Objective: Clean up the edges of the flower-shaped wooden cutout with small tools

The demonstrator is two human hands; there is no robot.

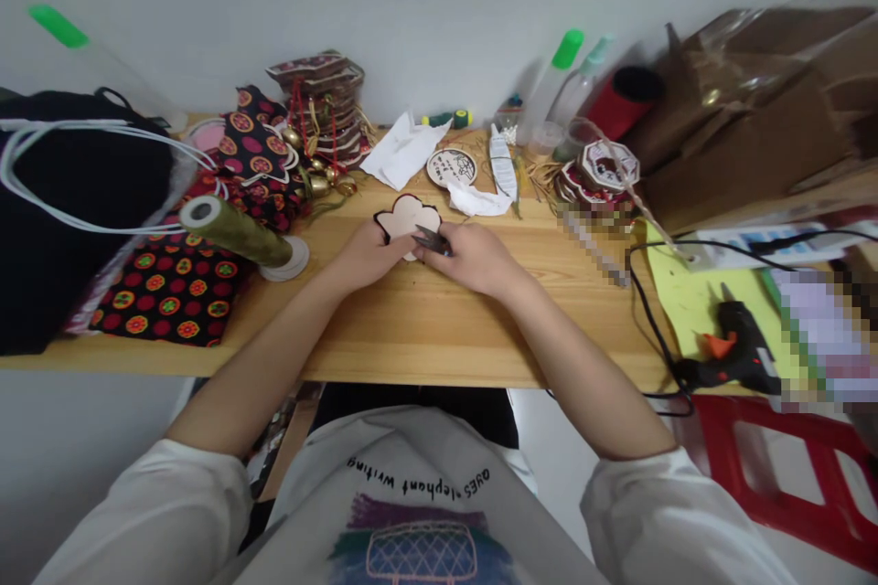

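Near the middle of the wooden table, my left hand (372, 254) grips the left side of a pale flower-shaped piece (406, 218) with a dark fabric edge. My right hand (473, 256) is closed on a small pair of scissors (432, 240), whose dark blades point left across the piece's face. The handles are mostly hidden in my fingers. Both hands are close together, their fingertips almost meeting at the lower part of the piece. Just behind lie a round wooden disc (453, 166) with printed marks and some crumpled white paper (406, 154).
At left, a spool of olive ribbon (237, 233) stands tilted beside patterned fabric (168, 288) and a black bag (75, 201). A glue gun (737, 347) with a black cord rests at right on yellow paper. Behind it is a cardboard box (754, 128); octagonal ornaments (607, 169) sit nearby.
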